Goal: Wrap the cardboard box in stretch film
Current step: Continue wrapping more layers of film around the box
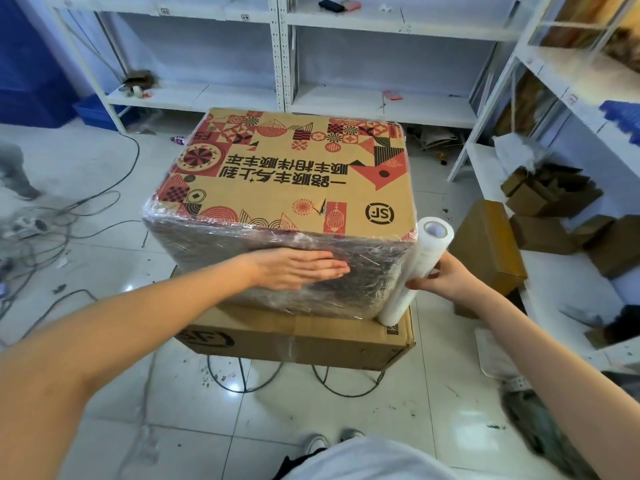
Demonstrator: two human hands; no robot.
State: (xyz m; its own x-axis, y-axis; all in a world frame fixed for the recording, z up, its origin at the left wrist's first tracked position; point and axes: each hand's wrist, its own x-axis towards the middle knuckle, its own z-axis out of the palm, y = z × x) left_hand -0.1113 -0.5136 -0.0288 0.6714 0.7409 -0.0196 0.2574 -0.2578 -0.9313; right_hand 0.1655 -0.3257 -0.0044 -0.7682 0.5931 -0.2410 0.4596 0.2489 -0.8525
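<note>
1. While the printed cardboard box (280, 174) is seated on a plain carton (298, 337) carried by a wire stand (263, 379), its sides are seen already banded in stretch film (242, 244); the printed top is left bare.
2. The box is set straight ahead of both hands, its long axis running left to right across the view, with the near film-covered face turned toward the person.
3. The film roll (420, 268) is stood nearly upright just beside the box's near right corner, its foot resting on the carton below.
4. The roll is gripped round its middle by the right hand (446, 277), fingers curled.
5. The left hand (298, 271) is laid flat, fingers straight and together, against the near face, apparently pressing the film down.
6. The next pass is judged to hinge on the roll being carried round that right corner.
</note>
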